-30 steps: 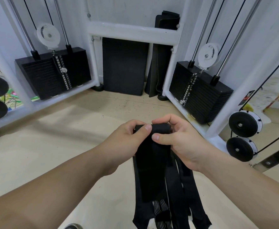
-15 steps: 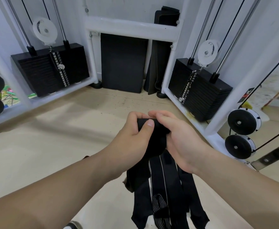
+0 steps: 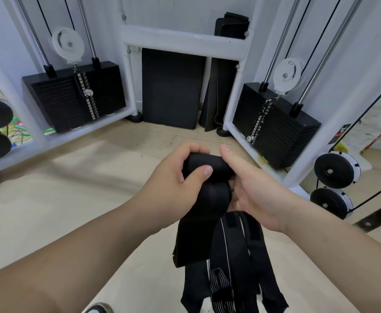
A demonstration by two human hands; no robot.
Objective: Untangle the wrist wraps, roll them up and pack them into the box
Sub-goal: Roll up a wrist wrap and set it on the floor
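A black wrist wrap (image 3: 207,168) is partly rolled at its top end, held in the air in front of me. My left hand (image 3: 176,177) grips the roll, thumb across its front. My right hand (image 3: 252,188) holds the right side of the same roll, forefinger stretched out over the top. The loose tail of this wrap (image 3: 194,236) hangs down below my hands. More black wraps (image 3: 236,256), some with white stitching and a striped loop (image 3: 220,283), dangle beside it in a bunch. No box is in view.
Below is a beige floor (image 3: 72,188). A white cable machine frame (image 3: 185,41) stands ahead with black weight stacks at left (image 3: 72,96) and right (image 3: 273,125). Black mats (image 3: 171,89) lean against the wall. Black pulley wheels (image 3: 335,170) sit at the right, my shoe (image 3: 99,309) at the bottom.
The roll at the top of the wrap has grown thicker as my hands turned it. The hanging tail has become shorter. My hands stayed at about the same place.
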